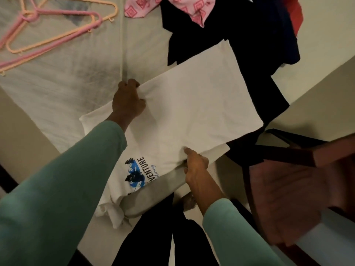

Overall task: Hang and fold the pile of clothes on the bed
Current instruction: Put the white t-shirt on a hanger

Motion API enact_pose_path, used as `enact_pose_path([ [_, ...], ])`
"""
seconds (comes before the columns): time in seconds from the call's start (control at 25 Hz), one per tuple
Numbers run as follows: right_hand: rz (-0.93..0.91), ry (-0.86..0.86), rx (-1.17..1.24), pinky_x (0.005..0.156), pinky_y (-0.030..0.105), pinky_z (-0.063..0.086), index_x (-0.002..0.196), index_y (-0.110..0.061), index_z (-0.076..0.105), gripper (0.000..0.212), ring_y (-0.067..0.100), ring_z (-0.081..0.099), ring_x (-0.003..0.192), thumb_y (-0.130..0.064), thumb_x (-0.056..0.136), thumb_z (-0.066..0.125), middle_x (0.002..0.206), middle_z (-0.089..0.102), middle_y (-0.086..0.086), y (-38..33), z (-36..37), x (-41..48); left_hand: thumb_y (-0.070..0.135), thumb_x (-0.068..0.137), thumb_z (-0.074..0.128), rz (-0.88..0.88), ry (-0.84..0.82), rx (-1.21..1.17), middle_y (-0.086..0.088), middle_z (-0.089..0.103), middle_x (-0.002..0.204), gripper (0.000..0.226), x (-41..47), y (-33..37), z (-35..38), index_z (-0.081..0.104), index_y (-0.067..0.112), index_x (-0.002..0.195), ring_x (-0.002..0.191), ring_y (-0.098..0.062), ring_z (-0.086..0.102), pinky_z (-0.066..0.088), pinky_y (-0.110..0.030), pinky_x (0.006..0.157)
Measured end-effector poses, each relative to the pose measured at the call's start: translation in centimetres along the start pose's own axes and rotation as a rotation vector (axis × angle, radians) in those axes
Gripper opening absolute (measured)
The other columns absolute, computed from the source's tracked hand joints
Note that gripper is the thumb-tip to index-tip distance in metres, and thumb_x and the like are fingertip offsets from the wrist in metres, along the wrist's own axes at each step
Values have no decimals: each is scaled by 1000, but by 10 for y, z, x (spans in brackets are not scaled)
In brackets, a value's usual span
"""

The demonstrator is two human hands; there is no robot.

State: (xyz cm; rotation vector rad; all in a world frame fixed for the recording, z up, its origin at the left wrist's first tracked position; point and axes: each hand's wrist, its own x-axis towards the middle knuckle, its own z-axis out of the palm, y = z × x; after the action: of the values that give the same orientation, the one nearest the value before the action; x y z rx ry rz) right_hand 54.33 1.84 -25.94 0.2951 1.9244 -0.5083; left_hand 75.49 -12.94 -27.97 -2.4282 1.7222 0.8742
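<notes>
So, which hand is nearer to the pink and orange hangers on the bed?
Left. The left hand grips the far edge of the white T-shirt, below and right of the hangers; the right hand pinches its near edge, farther from them.

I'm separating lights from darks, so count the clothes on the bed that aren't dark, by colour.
white T-shirt: 1
pink patterned garment: 1
red garment: 1
Total: 3
</notes>
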Motion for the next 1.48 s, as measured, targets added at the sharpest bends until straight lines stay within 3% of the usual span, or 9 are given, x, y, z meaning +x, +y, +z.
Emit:
enact_pose_path([
  [0.16,2,-76,-26,86,37,56,80,-13,61,25,17,60,73,-20,86,85,85,67,3,13,2,-1,38,93,73,-25,-93,15,-19,66,126,40,8,2,-19,67,10,120,118,-41,61,49,-44,98],
  [0.28,56,-220,67,78,39,56,92,-8,61,22,22,61,74,-18,90,81,88,66,8,21,-8,-3,36,92,78,-190,-174,-298,-14,72,109,35,0,-2,-35,68,11,113,90,-31,72,60,-42,90],
  [0.48,72,-424,371,89,41,60,117,-4,66,20,26,70,98,-5,97,70,114,73,13,-1,-39,-38,21,92,79,-363,-274,-641,-12,60,84,32,-53,5,-89,66,-1,111,69,-20,59,61,-29,50],
  [0.72,-577,-726,155,98,40,58,124,-17,69,23,20,73,108,-21,103,62,119,76,5,-55,-89,-124,36,91,78,-154,123,-874,2,62,76,20,-174,9,-188,73,18,83,70,-14,52,43,-28,65],
  [0.84,-961,-643,-312,97,58,57,103,-16,71,9,43,68,112,-15,101,62,109,72,21,-59,-99,-167,50,92,69,-48,399,-543,0,75,93,28,-241,8,-230,77,23,92,91,-23,67,50,-37,83],
  [1.0,-1082,-593,-187,94,42,59,124,-16,71,26,25,71,103,-11,98,67,114,74,9,-104,-109,-256,52,99,58,-67,743,-197,-5,72,90,36,-315,-1,-283,69,19,91,94,-34,64,40,-45,90],
  [1.16,-1276,-898,-86,89,31,60,143,-29,54,44,8,68,102,-24,102,66,129,64,-4,-116,-128,-337,39,101,63,8,831,-922,7,69,91,20,-380,-6,-332,70,22,93,82,-12,60,48,-29,72],
  [1.32,-1545,-738,-335,96,46,60,150,-33,47,51,24,65,115,-23,102,60,140,60,8,-110,-138,-376,30,100,68,-78,709,-1123,-4,72,110,14,-413,0,-346,70,19,109,88,-15,64,50,-28,76],
  [1.48,-1350,-1056,-84,74,41,63,153,-33,44,51,19,66,101,-28,105,59,142,52,5,-135,-159,-441,23,95,74,67,644,-1575,-3,72,95,12,-446,4,-374,70,15,102,87,-19,69,59,-33,70],
])
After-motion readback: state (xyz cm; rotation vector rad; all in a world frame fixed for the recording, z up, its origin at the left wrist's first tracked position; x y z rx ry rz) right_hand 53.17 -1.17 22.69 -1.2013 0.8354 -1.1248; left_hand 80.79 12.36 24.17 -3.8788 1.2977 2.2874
